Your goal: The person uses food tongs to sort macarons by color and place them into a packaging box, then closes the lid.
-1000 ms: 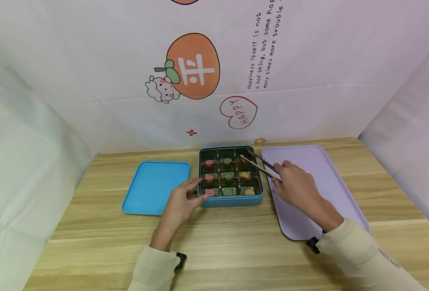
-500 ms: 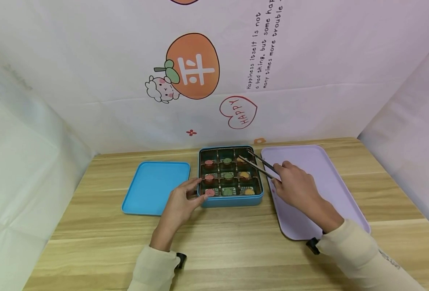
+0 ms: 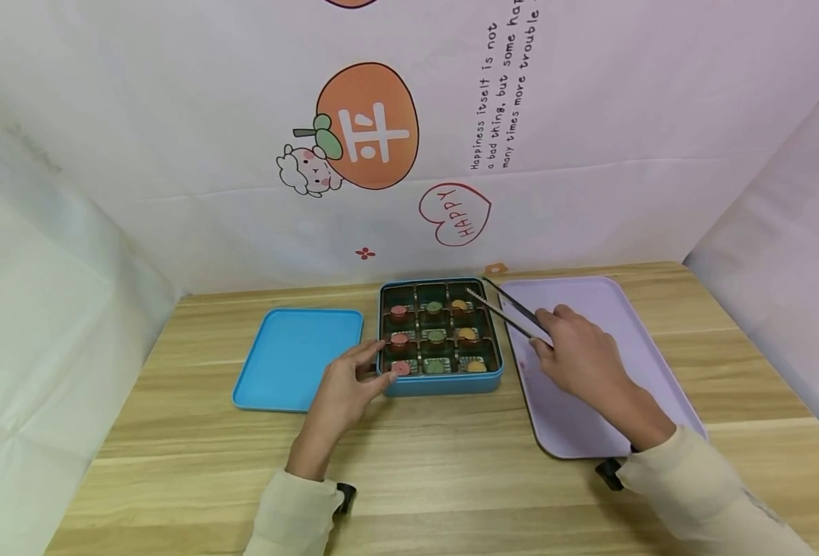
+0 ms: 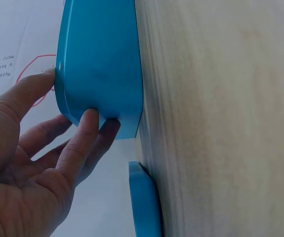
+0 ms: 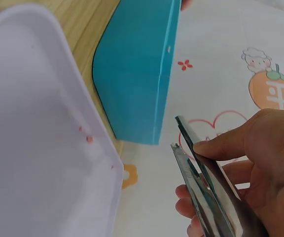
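Observation:
A blue tin box (image 3: 444, 387) with a dark divided insert holds small round pieces. Pink pieces (image 3: 401, 369) fill the left column, green pieces (image 3: 435, 367) the middle, yellow pieces (image 3: 468, 334) the right. At the box's left front corner, my left hand (image 3: 348, 386) touches the rim and side with its fingertips, seen closely in the left wrist view. My right hand (image 3: 581, 354) grips metal tongs (image 5: 191, 182) over the box's right back corner. Their tips are apart with nothing between them.
The flat blue lid (image 3: 301, 359) lies left of the box. To the right is a lilac tray (image 3: 590, 409), marked by a few tiny pink crumbs (image 5: 89, 139). A printed white cloth (image 3: 242, 116) hangs behind the wooden table (image 3: 437, 479).
The tongs opened a little, then rose right and away from the yellow piece in the back right compartment, which now lies there loose. My left hand has stayed put.

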`<action>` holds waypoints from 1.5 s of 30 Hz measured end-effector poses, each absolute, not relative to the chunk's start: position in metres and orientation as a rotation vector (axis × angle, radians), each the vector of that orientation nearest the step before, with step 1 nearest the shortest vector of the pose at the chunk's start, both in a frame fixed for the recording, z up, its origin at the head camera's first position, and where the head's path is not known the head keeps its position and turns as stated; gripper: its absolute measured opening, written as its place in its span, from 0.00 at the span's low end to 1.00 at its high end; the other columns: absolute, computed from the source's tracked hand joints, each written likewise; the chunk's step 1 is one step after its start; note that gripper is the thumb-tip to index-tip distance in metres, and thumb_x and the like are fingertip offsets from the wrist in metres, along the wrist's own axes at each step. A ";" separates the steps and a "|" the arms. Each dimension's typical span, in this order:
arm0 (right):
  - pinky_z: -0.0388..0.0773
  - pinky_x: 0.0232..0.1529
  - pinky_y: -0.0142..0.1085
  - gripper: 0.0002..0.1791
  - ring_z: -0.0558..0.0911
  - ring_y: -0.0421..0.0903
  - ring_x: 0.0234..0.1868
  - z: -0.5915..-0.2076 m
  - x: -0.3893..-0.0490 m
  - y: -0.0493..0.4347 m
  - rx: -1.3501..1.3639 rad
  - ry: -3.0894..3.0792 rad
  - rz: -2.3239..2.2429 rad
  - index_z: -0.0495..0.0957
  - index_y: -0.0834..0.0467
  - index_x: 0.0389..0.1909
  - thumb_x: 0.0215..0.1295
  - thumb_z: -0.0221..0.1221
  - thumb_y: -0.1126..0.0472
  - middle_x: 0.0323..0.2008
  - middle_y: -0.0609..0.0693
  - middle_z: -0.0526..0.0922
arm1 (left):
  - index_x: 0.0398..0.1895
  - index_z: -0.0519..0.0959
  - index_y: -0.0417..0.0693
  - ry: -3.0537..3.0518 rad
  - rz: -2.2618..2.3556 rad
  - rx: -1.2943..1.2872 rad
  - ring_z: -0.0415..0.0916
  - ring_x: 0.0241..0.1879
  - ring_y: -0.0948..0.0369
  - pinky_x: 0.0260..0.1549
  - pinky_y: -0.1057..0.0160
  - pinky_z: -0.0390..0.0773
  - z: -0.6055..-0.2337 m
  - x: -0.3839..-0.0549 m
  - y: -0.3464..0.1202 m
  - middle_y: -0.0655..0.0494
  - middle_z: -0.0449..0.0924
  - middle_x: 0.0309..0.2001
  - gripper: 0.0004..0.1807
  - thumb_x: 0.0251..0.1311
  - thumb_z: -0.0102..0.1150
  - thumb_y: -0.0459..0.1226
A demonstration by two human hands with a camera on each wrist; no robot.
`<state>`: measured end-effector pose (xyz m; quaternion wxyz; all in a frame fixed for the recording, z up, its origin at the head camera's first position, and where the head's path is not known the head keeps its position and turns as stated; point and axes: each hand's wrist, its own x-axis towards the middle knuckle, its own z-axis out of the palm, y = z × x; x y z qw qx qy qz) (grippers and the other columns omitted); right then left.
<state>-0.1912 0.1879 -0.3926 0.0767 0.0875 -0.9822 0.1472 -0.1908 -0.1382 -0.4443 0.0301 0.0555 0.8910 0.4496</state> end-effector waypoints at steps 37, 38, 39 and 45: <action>0.73 0.24 0.57 0.17 0.78 0.68 0.28 -0.425 -0.158 0.361 -0.032 -2.891 0.405 0.77 0.76 0.48 0.66 0.62 0.65 0.32 0.74 0.79 | 0.73 0.76 0.46 2.732 1.402 0.180 0.76 0.68 0.44 0.56 0.50 0.85 -0.444 -0.191 -0.137 0.43 0.68 0.77 0.31 0.67 0.71 0.38; 0.73 0.23 0.56 0.16 0.78 0.67 0.27 -0.427 -0.158 0.365 -0.044 -2.893 0.407 0.78 0.75 0.47 0.66 0.61 0.65 0.30 0.73 0.80 | 0.73 0.76 0.46 2.732 1.402 0.181 0.76 0.68 0.44 0.56 0.50 0.85 -0.444 -0.191 -0.138 0.43 0.68 0.77 0.31 0.67 0.71 0.38; 0.71 0.22 0.53 0.14 0.77 0.64 0.26 -0.429 -0.158 0.369 -0.058 -2.898 0.414 0.78 0.74 0.44 0.67 0.61 0.65 0.27 0.69 0.79 | 0.73 0.76 0.46 2.733 1.402 0.185 0.76 0.68 0.44 0.56 0.50 0.86 -0.444 -0.191 -0.138 0.42 0.68 0.77 0.31 0.67 0.71 0.38; 0.67 0.19 0.44 0.14 0.75 0.58 0.23 -0.436 -0.159 0.387 -0.157 -2.958 0.430 0.77 0.72 0.43 0.71 0.58 0.62 0.25 0.64 0.78 | 0.73 0.76 0.46 2.734 1.398 0.179 0.73 0.71 0.43 0.58 0.49 0.84 -0.444 -0.191 -0.138 0.43 0.68 0.77 0.31 0.67 0.71 0.39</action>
